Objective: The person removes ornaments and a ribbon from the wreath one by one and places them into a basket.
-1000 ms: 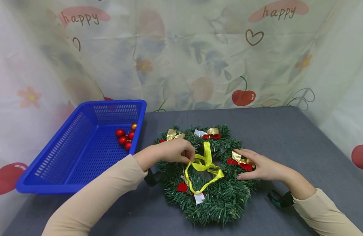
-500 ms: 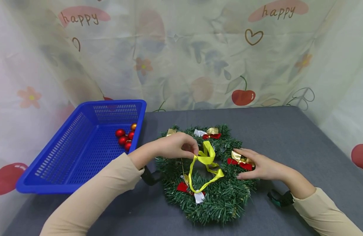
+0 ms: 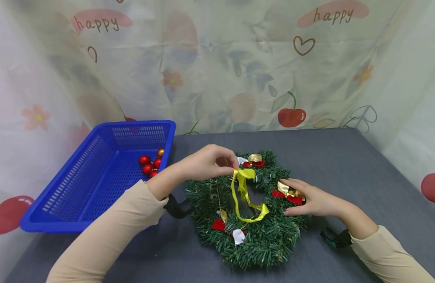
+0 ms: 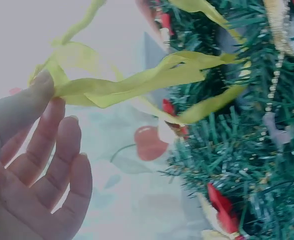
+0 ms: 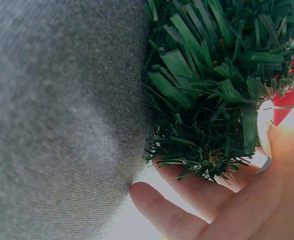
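Observation:
A green Christmas wreath [image 3: 267, 243] of artificial fir lies on the grey table, trimmed with red, gold and white bows. My left hand [image 3: 208, 162] pinches a yellow ribbon [image 3: 243, 184] between thumb and fingertips, raised above the wreath's left part. The ribbon's lower length hangs in a loop over the wreath's centre hole. In the left wrist view, the pinched ribbon [image 4: 127, 90] stretches from the fingertips toward the fir. My right hand [image 3: 314, 200] rests on the wreath's right side, thumb and forefinger spread around a gold and red bow [image 3: 290, 194].
A blue plastic basket [image 3: 58, 192] stands to the left, close to the wreath, with several red baubles [image 3: 144, 160] and a gold bauble [image 3: 161, 152] along its right side. Behind the grey table [image 3: 330, 157] hangs a printed curtain [image 3: 217, 70].
My left hand has risen and moved away toward the back of the wreath, drawing the yellow ribbon upward with it. The ribbon's loop is narrower. My right hand stays put.

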`<action>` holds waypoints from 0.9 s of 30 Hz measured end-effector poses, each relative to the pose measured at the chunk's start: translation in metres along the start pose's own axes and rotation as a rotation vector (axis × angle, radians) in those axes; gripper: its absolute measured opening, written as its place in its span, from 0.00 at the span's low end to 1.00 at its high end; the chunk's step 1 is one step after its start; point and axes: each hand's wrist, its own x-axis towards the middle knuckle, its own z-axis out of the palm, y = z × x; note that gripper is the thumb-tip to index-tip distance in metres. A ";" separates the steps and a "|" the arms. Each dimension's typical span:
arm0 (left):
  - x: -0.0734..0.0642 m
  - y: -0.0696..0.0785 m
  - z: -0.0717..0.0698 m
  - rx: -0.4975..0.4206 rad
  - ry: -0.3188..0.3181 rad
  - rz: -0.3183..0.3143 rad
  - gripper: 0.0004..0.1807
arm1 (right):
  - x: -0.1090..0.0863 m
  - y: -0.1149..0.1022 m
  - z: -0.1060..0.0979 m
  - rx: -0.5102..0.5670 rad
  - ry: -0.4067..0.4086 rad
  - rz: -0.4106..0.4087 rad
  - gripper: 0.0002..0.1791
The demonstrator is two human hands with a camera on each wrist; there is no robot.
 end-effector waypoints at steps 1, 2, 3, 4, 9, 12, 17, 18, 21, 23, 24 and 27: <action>0.000 0.001 -0.002 -0.004 0.014 -0.003 0.05 | 0.000 0.000 0.000 0.000 0.001 0.001 0.47; -0.001 0.002 -0.003 -0.008 0.028 -0.009 0.05 | 0.000 0.000 0.000 0.000 0.002 0.001 0.47; -0.001 0.003 -0.005 -0.012 0.042 -0.012 0.05 | 0.000 0.001 0.001 0.002 0.002 0.003 0.47; -0.002 0.004 -0.007 -0.019 0.057 -0.013 0.05 | 0.000 0.001 0.001 0.003 0.002 0.004 0.47; -0.006 0.009 -0.017 -0.049 0.129 -0.019 0.06 | 0.000 0.001 0.001 0.004 0.002 0.008 0.48; -0.009 0.012 -0.022 -0.082 0.163 -0.030 0.06 | 0.000 0.001 0.001 0.000 0.003 0.006 0.47; -0.013 0.016 -0.032 -0.118 0.223 -0.044 0.06 | -0.001 0.000 0.000 -0.005 0.004 0.001 0.47; -0.014 0.016 -0.033 -0.122 0.235 -0.043 0.06 | -0.001 0.000 0.000 -0.004 0.005 0.000 0.47; -0.018 0.020 -0.038 -0.121 0.264 -0.040 0.06 | -0.001 0.000 0.000 -0.004 0.006 -0.003 0.47; -0.020 0.021 -0.041 -0.120 0.278 -0.042 0.07 | -0.001 0.001 0.000 -0.006 0.006 -0.004 0.47; -0.021 0.023 -0.043 -0.119 0.284 -0.049 0.07 | 0.000 0.001 0.000 -0.006 0.005 -0.004 0.47; -0.024 0.026 -0.047 -0.121 0.309 -0.065 0.07 | 0.000 0.001 0.000 -0.004 0.001 -0.005 0.47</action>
